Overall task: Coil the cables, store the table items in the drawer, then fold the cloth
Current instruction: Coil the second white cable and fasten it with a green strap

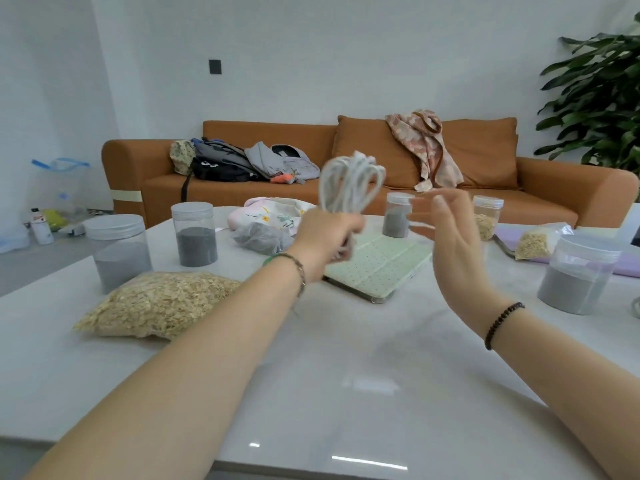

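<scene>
- Cable [349, 181]: white, looped in a bundle, raised above our table [346, 358].
- Our left hand [329, 244] grips its lower end.
- Our right hand [450, 237] beside it, fingers straight, holding nothing.

White glossy table [346, 358] crowded with jars, bags and cases.

At the near left lies a clear bag of oat flakes [156, 303], with a wide jar of grey powder [117, 252] and a taller grey-powder jar [195, 233] behind it. Towards the middle sit a bag of grey powder [263, 239], a pink-and-white cloth [273, 213] (bunched, not folded) and a green dotted tablet case [377, 263]. Farther right stand a small grey-powder jar [398, 214], a small oat jar [486, 216], a purple case [627, 268] and a large grey-powder jar [581, 273].
</scene>
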`<control>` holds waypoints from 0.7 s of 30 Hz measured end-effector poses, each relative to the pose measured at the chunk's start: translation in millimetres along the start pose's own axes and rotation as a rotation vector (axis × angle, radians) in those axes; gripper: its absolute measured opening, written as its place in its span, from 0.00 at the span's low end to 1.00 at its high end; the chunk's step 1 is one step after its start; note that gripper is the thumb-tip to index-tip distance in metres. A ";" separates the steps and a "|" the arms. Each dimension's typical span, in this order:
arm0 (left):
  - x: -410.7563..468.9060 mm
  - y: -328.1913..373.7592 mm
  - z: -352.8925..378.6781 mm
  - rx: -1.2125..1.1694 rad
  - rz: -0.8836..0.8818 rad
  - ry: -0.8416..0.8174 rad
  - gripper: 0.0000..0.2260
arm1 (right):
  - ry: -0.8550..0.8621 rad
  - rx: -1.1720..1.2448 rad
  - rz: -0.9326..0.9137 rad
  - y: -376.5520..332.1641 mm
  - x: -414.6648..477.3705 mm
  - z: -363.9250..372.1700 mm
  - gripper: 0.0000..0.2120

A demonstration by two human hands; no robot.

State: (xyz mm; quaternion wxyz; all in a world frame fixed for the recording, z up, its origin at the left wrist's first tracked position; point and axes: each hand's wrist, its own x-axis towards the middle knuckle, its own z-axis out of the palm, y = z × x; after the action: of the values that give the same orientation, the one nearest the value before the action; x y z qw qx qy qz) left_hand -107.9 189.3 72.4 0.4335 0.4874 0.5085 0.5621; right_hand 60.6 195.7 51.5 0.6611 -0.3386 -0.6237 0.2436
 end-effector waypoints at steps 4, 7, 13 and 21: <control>15.4 12.4 -52.2 -0.019 -0.068 0.073 0.05 | -0.391 -0.355 -0.084 15.5 -17.4 13.1 0.09; 17.3 15.1 -67.2 -0.040 -0.064 -0.006 0.08 | -0.645 -0.583 -0.176 23.8 -26.5 27.1 0.13; 18.9 14.1 -63.4 -0.102 -0.039 -0.133 0.13 | -0.978 -0.921 -0.256 23.9 -15.0 62.6 0.24; 20.8 9.5 -56.3 -0.097 -0.035 -0.116 0.10 | -0.916 -0.802 -0.168 30.6 -15.1 107.0 0.11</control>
State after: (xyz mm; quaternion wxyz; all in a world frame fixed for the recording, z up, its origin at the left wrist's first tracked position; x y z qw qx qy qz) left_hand -166.6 200.4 83.7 0.4950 0.4886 0.4631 0.5493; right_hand -43.8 219.8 17.8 0.1638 -0.3715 -0.9120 0.0579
